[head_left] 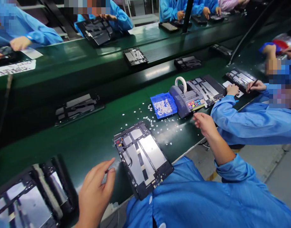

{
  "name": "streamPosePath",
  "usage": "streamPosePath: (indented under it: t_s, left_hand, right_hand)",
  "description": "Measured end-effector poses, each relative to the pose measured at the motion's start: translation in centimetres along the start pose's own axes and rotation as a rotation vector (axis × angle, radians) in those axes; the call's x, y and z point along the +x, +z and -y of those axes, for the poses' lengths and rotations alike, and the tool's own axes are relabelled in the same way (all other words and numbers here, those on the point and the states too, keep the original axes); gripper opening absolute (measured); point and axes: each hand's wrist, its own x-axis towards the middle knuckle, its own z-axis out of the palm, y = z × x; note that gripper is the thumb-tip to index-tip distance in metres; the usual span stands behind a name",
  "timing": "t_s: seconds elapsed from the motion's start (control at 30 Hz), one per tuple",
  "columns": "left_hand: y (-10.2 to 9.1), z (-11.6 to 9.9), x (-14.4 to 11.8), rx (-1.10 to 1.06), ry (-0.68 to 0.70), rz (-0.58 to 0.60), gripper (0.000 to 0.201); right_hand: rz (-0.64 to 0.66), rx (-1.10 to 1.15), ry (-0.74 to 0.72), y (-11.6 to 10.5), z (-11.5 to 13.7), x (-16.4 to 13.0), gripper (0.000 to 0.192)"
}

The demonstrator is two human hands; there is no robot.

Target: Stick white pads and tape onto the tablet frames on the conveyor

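1. Head view: at the near left, open devices crowd the table; keep your forearm from brushing them.
2. Your left hand has its grip spread, thumb and forefinger apart with nothing between. Bare surface beyond it gives you room to move.
3. Just right of that hand, the open tablet lies slanted, its near corner jutting past the table's near edge. I'd slide it farther on before pressing, steadying its frame and sparing the ribbons.
4. White scraps litter the surface beyond its far end; don't let them get inside.
5. The blue tray, holding more scraps, sits just left of the tape dispenser.
6. Your right hand is at the dispenser's near side, fingertips close together; I cannot tell whether they pinch anything. Handle any tape by its edge.
7. Farther right, a co-worker's sleeve is near, so bring that hand back leftward.
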Motion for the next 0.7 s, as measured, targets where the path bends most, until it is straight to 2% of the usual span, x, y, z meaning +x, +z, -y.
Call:
streamPosePath:
  t_s: [0.2, 0.47, 0.57, 0.7]
  left_hand:
    - [0.0, -1.4, -1.6, -0.053, -0.045, -0.002, 0.022]
    - [-0.3, -1.8, -3.0, -0.088, -0.111, 0.030, 0.021]
    - [-0.5, -1.9, -3.3, -0.094, -0.131, 0.023, 0.021]
    - [-0.6, -2.3, -3.6, -0.080, -0.163, 0.003, 0.020]
  right_hand:
    - [0.029, 0.174, 0.103, 1.5, -0.5, 0.8, 0.034]
    - [-0.026, 0.288, 0.111, 2.3, -0.6, 1.3, 0.026]
    - [-0.051, 0.312, 0.081, 2.1, -1.0, 0.4, 0.028]
    - [-0.052, 0.301, 0.045, 1.2, -2.1, -2.3, 0.031]
